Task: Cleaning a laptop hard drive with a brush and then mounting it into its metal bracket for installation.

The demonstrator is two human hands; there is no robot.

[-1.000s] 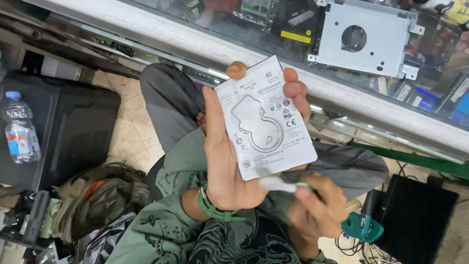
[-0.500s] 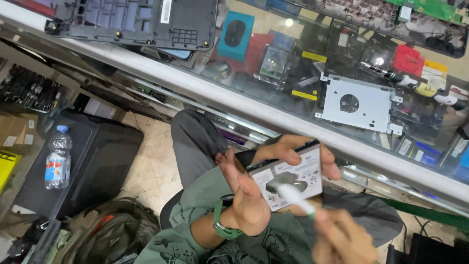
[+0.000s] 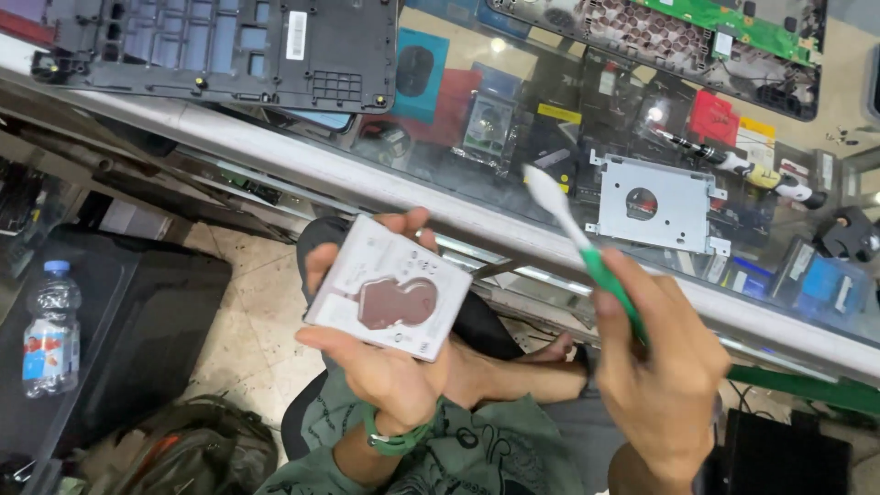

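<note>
Head view, looking down at a seated person's lap and a glass surface [image 3: 302, 165] crossing the upper frame. At centre, the left hand [image 3: 385, 367] holds a silver hard drive [image 3: 390, 289] flat, its fingers grasping the drive's edges from beneath, thumb along the lower edge. A green band [image 3: 396, 442] circles that wrist. At centre right, the right hand [image 3: 665, 367] is clenched around a toothbrush [image 3: 573, 234] with a green handle and white head, which points up and left, apart from the drive. On the surface, upper left, lies a black laptop shell [image 3: 229, 46]; upper right, a green circuit board [image 3: 733, 23]. A metal bracket [image 3: 655, 206] lies just right of the brush head. At far left, a water bottle [image 3: 50, 330] stands on a black case [image 3: 147, 321]. A bag [image 3: 192, 449] lies at lower left.
</note>
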